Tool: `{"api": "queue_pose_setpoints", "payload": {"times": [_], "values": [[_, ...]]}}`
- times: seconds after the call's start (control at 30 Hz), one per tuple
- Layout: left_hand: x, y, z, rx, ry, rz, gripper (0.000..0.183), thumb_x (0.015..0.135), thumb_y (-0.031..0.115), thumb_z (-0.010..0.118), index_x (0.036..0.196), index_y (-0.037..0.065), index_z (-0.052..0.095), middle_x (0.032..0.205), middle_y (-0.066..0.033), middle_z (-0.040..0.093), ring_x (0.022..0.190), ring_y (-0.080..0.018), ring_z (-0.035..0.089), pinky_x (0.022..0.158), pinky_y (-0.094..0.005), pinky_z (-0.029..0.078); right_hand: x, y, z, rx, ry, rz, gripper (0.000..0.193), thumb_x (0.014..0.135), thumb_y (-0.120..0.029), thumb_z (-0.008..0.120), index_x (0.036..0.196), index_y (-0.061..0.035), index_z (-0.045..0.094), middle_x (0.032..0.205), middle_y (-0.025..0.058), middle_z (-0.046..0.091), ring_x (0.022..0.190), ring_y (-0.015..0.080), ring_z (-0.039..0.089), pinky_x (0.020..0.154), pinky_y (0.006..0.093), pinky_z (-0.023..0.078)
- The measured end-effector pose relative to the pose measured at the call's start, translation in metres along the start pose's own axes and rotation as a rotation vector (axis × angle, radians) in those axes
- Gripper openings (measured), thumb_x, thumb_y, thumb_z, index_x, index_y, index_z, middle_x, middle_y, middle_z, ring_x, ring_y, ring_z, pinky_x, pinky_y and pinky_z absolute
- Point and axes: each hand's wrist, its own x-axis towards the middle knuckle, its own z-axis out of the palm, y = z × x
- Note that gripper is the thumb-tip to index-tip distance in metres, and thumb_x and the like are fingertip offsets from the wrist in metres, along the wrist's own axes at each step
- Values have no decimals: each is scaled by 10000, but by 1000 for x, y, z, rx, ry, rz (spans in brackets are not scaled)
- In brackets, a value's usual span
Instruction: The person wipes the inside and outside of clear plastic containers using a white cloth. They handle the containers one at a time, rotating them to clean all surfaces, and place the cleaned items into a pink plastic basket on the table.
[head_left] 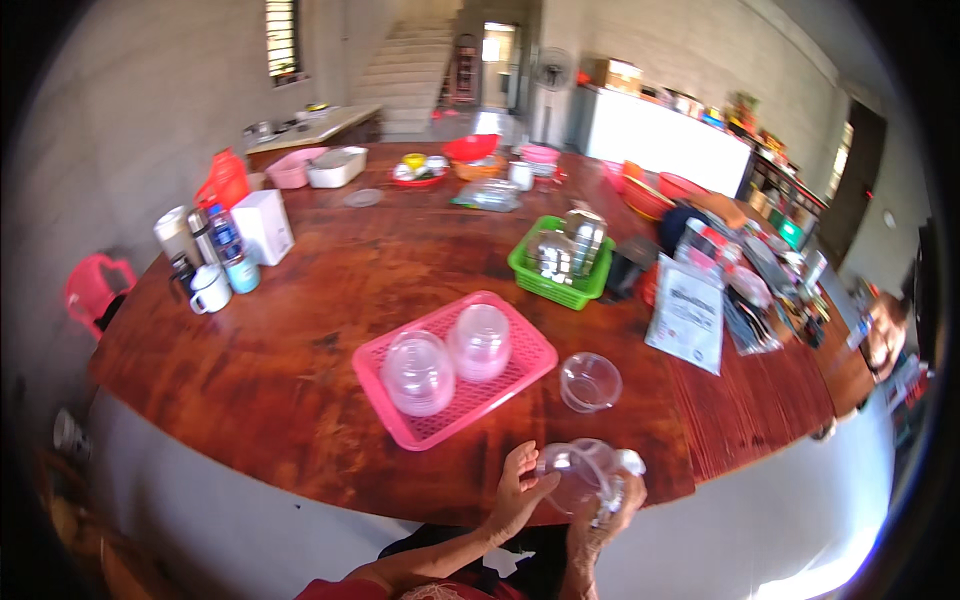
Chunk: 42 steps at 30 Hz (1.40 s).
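Note:
Near the table's front edge, my right hand (612,508) is wrapped round a clear plastic bowl (577,484), tilted on its side. Another clear round rim overlaps it, so I cannot tell whether a second bowl is held too. Something white and blurred (630,462) shows at the right hand's fingers. With its thumb against the bowl's left side and its fingers curved beside the rim, my left hand (518,494) holds it as well. Just beyond stands a single clear bowl (590,383). Two stacks of clear bowls (419,374) sit in a pink perforated tray (422,437) to the left.
Behind the tray is a green basket (562,294) with shiny clear containers. A grey-white packet (687,315) and mixed clutter cover the right side. A white mug (210,289) and bottles stand far left; bowls line the back. Another person (884,335) is at far right.

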Motion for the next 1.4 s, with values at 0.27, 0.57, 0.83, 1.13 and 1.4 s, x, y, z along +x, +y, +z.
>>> {"api": "queue_pose_setpoints", "payload": {"times": [0.27, 0.57, 0.83, 1.13, 1.4], "values": [[-10, 54, 8, -267, -335, -79, 457, 968, 215, 502, 1345, -11, 372, 1316, -96, 473, 1223, -182, 458, 1009, -318, 376, -21, -8, 12, -116, -78, -172, 550, 869, -332, 584, 1277, 15, 459, 1255, 320, 383, 1132, 487, 443, 888, 533, 416], [-6, 41, 1, 17, -390, 204, 450, 1014, 314, 362, 1326, -8, 401, 1327, -113, 462, 1273, -219, 394, 1067, -307, 291, -21, -22, -9, -217, -266, -436, 565, 893, -533, 496, 1316, -159, 503, 1407, 140, 383, 1139, 361, 435, 938, 520, 373], [-17, 39, -2, 156, -528, -165, 371, 1026, 266, 333, 1279, 43, 488, 1002, -73, 574, 829, -109, 554, 772, -267, 460, 30, -37, -19, -50, -487, -393, 480, 921, -375, 505, 1240, -16, 513, 1218, 204, 518, 1057, 360, 506, 901, 445, 409], [-13, 12, -10, 254, -602, 362, 438, 941, 238, 543, 1340, 79, 459, 988, -120, 644, 862, -240, 662, 726, -321, 510, 53, -17, -4, 288, -639, 100, 480, 926, -400, 517, 1162, 18, 546, 1075, 157, 578, 949, 238, 565, 832, 342, 448], [-9, 20, -20, 233, -696, 359, 497, 935, 280, 544, 1363, 61, 419, 991, -152, 619, 791, -245, 647, 744, -328, 499, 19, -40, -24, -32, -557, -478, 487, 982, -310, 388, 1350, 6, 431, 1345, 227, 433, 1179, 398, 466, 1002, 443, 375]]}}
